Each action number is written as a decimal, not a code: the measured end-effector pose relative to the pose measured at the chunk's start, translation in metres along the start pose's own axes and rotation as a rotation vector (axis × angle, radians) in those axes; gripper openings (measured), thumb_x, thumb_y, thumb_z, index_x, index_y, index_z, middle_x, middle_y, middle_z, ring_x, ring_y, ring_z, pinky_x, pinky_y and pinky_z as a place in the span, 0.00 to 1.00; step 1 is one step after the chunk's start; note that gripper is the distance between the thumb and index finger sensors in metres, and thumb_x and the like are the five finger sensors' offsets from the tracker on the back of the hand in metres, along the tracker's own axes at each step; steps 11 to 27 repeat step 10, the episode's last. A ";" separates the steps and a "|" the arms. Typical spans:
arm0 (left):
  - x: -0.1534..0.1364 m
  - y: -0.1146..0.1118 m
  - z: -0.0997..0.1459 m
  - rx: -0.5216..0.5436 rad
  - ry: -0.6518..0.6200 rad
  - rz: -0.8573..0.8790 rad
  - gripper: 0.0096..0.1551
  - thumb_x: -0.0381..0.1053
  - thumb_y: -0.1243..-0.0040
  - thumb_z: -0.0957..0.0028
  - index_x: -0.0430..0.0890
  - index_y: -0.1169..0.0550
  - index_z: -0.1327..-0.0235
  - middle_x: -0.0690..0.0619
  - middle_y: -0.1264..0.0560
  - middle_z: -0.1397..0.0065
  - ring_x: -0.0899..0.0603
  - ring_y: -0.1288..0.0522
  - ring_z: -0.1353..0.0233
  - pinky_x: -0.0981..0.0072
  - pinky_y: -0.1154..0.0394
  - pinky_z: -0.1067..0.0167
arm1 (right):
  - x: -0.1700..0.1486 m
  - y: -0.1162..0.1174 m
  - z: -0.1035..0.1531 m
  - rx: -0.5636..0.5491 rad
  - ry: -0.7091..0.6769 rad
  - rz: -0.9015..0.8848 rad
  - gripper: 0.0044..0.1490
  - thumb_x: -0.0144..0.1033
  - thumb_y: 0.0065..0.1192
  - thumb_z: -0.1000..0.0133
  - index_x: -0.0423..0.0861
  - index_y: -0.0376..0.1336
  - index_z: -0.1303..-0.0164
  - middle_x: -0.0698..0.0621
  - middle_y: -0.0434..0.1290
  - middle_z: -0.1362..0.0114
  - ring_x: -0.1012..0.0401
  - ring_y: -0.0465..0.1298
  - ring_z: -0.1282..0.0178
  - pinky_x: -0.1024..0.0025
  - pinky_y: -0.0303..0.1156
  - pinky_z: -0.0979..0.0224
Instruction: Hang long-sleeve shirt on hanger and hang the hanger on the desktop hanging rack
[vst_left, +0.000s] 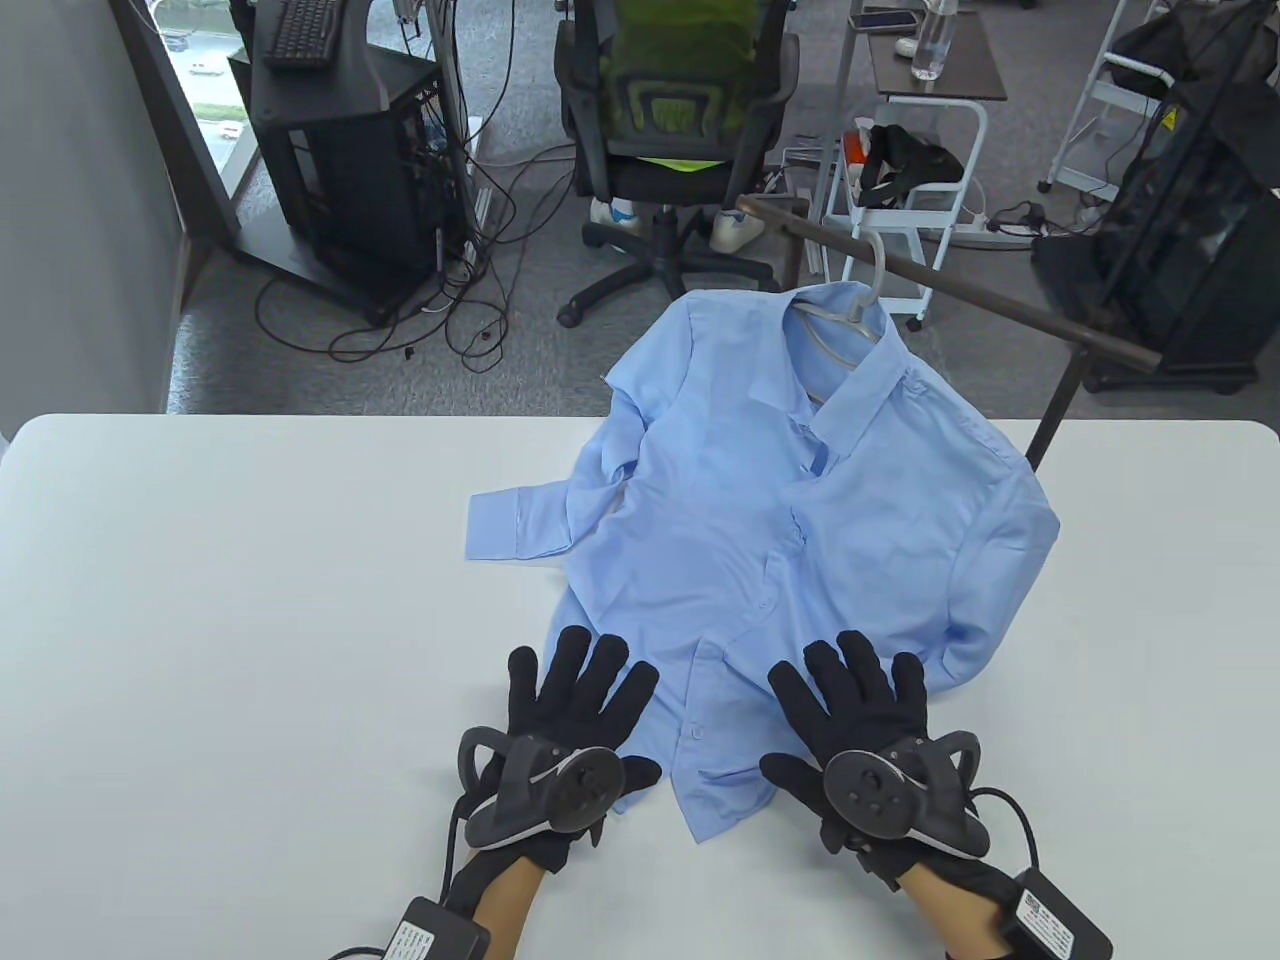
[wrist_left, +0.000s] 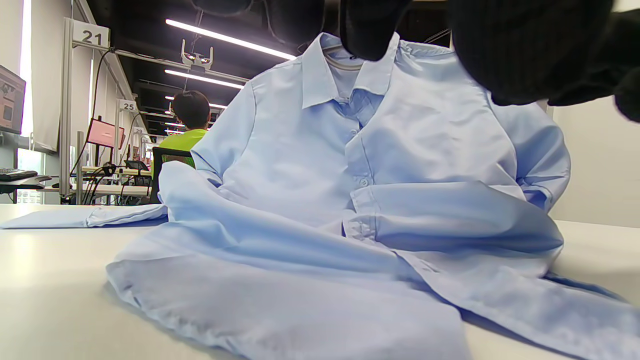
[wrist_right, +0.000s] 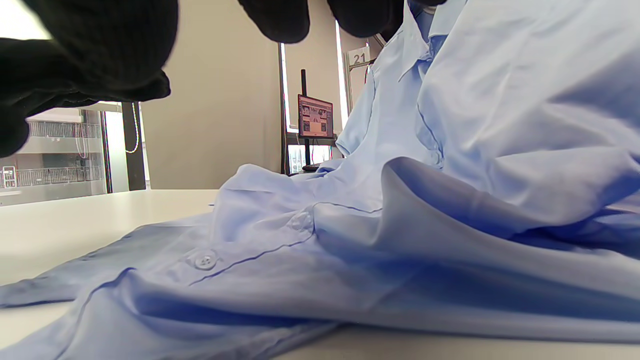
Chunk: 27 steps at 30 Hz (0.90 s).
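Observation:
A light-blue long-sleeve shirt (vst_left: 790, 500) hangs on a grey hanger (vst_left: 868, 300) whose hook sits over the dark rack bar (vst_left: 950, 285). The shirt's lower half and sleeves drape down onto the white table (vst_left: 250, 600). My left hand (vst_left: 570, 715) lies flat with straight fingers on the shirt's lower left hem. On the lower right part of the shirt my right hand (vst_left: 860, 715) rests flat, fingers spread. The left wrist view shows the collar and button placket of the shirt (wrist_left: 350, 165). In the right wrist view the shirt (wrist_right: 400, 225) lies in folds close up.
The rack's upright post (vst_left: 1060, 410) stands at the table's far right edge. Beyond the table stand an office chair (vst_left: 680, 130), a black computer cart (vst_left: 340, 150) with cables and white shelving (vst_left: 910, 180). A sleeve cuff (vst_left: 510, 525) lies on the table to the left.

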<state>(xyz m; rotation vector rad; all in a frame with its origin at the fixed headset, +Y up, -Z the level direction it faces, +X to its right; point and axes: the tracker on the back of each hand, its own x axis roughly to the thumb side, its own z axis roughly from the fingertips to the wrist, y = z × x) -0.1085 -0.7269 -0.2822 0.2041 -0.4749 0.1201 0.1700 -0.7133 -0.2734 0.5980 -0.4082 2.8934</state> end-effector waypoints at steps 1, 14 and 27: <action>0.000 0.000 0.000 0.003 0.001 0.001 0.55 0.72 0.38 0.63 0.56 0.38 0.19 0.46 0.47 0.13 0.31 0.51 0.13 0.24 0.57 0.30 | 0.000 0.000 0.000 0.000 0.001 0.000 0.52 0.67 0.65 0.54 0.56 0.56 0.20 0.41 0.53 0.17 0.37 0.51 0.15 0.22 0.42 0.24; -0.001 0.000 0.000 0.011 -0.002 0.003 0.55 0.72 0.38 0.63 0.56 0.38 0.19 0.46 0.48 0.13 0.31 0.51 0.13 0.25 0.57 0.29 | 0.000 0.000 0.000 0.004 0.011 0.005 0.52 0.67 0.65 0.53 0.56 0.56 0.20 0.41 0.53 0.17 0.37 0.50 0.15 0.22 0.42 0.24; -0.001 0.000 0.000 0.011 -0.002 0.003 0.55 0.72 0.38 0.63 0.56 0.38 0.19 0.46 0.48 0.13 0.31 0.51 0.13 0.25 0.57 0.29 | 0.000 0.000 0.000 0.004 0.011 0.005 0.52 0.67 0.65 0.53 0.56 0.56 0.20 0.41 0.53 0.17 0.37 0.50 0.15 0.22 0.42 0.24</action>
